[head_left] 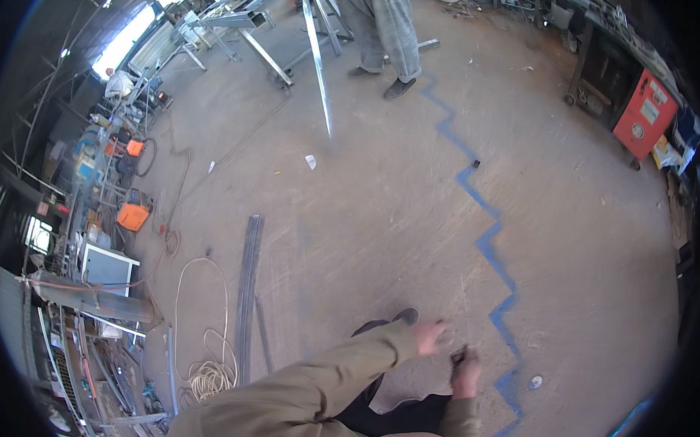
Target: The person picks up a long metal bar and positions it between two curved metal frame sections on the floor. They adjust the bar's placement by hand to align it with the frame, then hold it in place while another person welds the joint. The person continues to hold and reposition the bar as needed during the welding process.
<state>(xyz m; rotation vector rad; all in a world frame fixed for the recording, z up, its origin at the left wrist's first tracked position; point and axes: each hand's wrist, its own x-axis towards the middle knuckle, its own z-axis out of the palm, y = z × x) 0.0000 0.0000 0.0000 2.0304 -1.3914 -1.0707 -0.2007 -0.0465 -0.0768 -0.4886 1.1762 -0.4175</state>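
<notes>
Through the head view I see two bare hands above a matt, brownish-grey floor (373, 219). The left hand (429, 337) is blurred; its fingers look extended and parted, with nothing visible between them. The right hand (466, 373) is curled, with a small dark item (460, 354) at its fingertips; I cannot tell whether they are clamped on it or what it is made of. Both forearms wear olive-brown cloth sleeves (304, 373), creased at the left elbow. A dark, rounded shoe (409, 315) shows just beside the left fingers.

Right of the right fingers runs a flat blue zigzag line (486, 238); past it lies a small whitish, roundish scrap (537, 380). Far ahead of the fingers, a small dark block (476, 164) sits at the line's edge. Left of the left fingers I see long, straight, dark grey bars (248, 292) and a loosely looped, cream-coloured cord (212, 378); beyond them stands a boxy orange machine (134, 211). Farthest ahead are a co-worker's loose grey trousers (385, 29) beside a bright, square-edged metal bar (314, 53). Ahead and well right stands a wheeled cabinet with a flat red panel (646, 114).
</notes>
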